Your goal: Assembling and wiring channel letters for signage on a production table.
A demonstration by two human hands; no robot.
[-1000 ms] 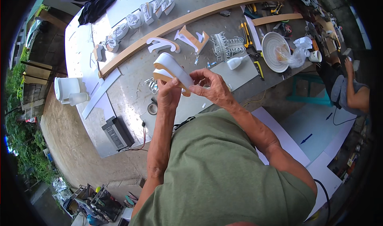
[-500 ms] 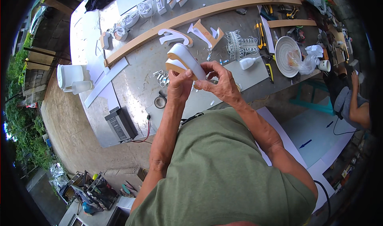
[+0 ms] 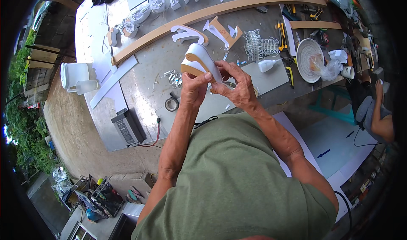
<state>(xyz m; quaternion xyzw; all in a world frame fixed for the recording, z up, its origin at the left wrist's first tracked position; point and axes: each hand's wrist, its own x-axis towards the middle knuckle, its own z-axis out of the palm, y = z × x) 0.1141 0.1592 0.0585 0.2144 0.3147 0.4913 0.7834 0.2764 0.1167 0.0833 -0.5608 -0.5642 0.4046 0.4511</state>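
Between my two hands, above the metal table (image 3: 127,77), is a curved channel letter (image 3: 206,62) with smooth white sides and a tan face edge. My left hand (image 3: 194,87) grips its lower left end, thumb on the tan edge. With fingers bent round the lower right side, my right hand (image 3: 237,85) holds the same letter. Beyond them lie two more white-and-tan letter pieces, a curved one (image 3: 188,34) and an angular one (image 3: 224,33). Part of the held letter is hidden by my fingers.
A long tan strip (image 3: 203,17) crosses the table, with several white letters behind it. To the right are a coil of LED modules (image 3: 258,47), a white squeeze bottle (image 3: 266,65), cutters and a woven plate (image 3: 308,60). Black tape (image 3: 171,104) and a power supply (image 3: 127,127) lie left. Another person sits far right.
The view has shifted slightly, so the table's things appear a little displaced. Both hands still hold the letter, which has tilted slightly and shows more of its tan edge.
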